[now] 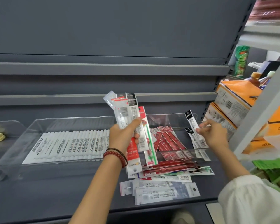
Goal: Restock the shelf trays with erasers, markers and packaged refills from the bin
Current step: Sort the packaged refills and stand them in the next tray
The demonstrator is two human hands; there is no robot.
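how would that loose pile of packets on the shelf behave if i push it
The packet pile looks glossy and loosely fanned, so it would probably slide apart. Its sleeves seem thin, likely light and floppy. It lies near the front of the shelf, so some may fall.

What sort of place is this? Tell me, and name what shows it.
Likely a shop's stationery aisle: grey slotted shelving, clear trays of markers and refill packs, and orange cartons stacked on the next rack.

One head-worn wide-angle camera looks forward and down, close over the grey shelf [55, 191], its backboard [103, 29] at twelve o'clock.
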